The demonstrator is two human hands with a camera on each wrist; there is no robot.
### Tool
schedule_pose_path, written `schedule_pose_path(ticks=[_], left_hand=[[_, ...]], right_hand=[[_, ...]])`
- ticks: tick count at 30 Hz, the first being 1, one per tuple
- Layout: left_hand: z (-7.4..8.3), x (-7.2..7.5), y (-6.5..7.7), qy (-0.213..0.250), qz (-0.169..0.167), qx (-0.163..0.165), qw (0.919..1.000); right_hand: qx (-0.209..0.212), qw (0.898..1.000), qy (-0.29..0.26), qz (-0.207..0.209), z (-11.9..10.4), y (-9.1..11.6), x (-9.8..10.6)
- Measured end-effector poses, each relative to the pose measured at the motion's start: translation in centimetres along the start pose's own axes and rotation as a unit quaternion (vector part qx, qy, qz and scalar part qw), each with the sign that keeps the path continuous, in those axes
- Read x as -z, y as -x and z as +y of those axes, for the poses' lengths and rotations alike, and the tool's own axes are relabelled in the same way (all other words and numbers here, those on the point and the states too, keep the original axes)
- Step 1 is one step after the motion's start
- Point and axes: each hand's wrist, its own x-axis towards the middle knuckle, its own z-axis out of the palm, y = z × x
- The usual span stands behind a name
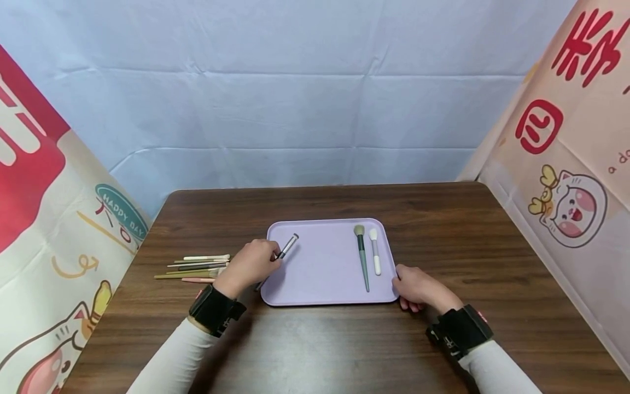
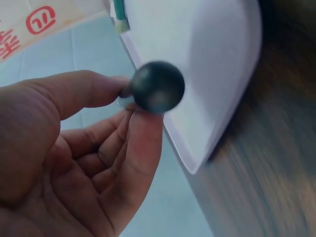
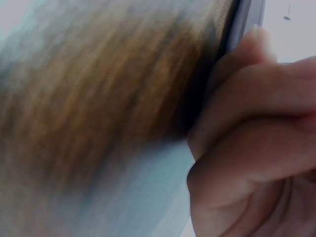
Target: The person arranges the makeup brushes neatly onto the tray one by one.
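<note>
A makeup brush (image 1: 287, 246) with a dark handle is pinched between the thumb and fingers of my left hand (image 1: 253, 264), over the left edge of a lilac tray (image 1: 320, 262). The brush's round dark handle end (image 2: 159, 88) points at the camera in the left wrist view. On the tray's right side lie a green-handled makeup brush (image 1: 362, 260) and a shorter white one (image 1: 375, 253). My right hand (image 1: 420, 287) holds the tray's right rim near the front corner; its fingers (image 3: 252, 103) are curled at that edge in the right wrist view.
Several makeup brushes (image 1: 197, 267) lie in a loose pile on the brown wooden table (image 1: 334, 350), left of the tray and partly behind my left hand. A pale blue cloth (image 1: 295, 109) hangs behind the table, with printed cloths on both sides.
</note>
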Motion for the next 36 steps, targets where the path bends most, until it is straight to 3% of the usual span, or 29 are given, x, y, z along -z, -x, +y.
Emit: schedule_pose_path(ticks=[14, 24, 36], left_hand=[[2.4, -1.4, -2.2, 0.008, -0.01, 0.016, 0.9998], [4.3, -2.5, -3.4, 0.019, 0.019, 0.024, 0.9993], [5.7, -3.5, -5.4, 0.061, -0.012, 0.043, 0.9972]], right_hand=[[0.002, 1.0, -0.001, 0.002, -0.1, 0.0, 0.0], [0.004, 1.0, -0.001, 0.001, 0.0, -0.1, 0.0], [0.0, 1.0, 0.001, 0.0, -0.1, 0.0, 0.0]])
